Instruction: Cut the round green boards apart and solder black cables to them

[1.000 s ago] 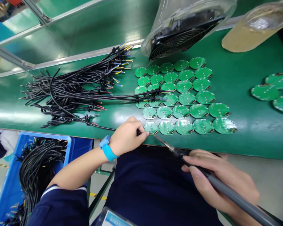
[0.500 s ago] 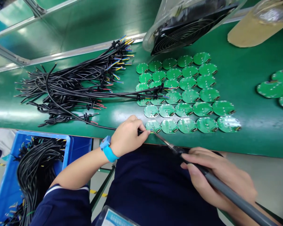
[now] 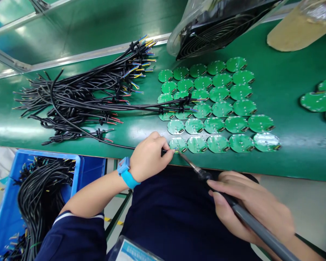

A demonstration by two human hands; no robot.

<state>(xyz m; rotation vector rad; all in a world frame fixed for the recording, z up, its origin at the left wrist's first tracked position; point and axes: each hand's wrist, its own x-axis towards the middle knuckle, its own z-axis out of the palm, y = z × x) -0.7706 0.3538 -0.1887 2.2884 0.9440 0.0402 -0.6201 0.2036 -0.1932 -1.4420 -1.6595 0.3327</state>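
Note:
My left hand, with a blue band on its wrist, pinches the end of a black cable at the bench's front edge. Thin coloured wire ends poke out past my fingertips onto the nearest round green circuit board. In my right hand is a soldering iron, held like a pen and slanting up to the left. Its metal tip rests at or very close to the wire ends on that board's lower edge; exact contact is too small to tell.
More round boards lie in rows. A bundle of black cables covers the left, two cables reaching over the boards. A fan and a tan container stand behind. Below left, a blue bin holds cables. Loose boards lie far right.
The view has shifted slightly. Both hands keep their holds, and the iron's tip stays at the same board's lower edge.

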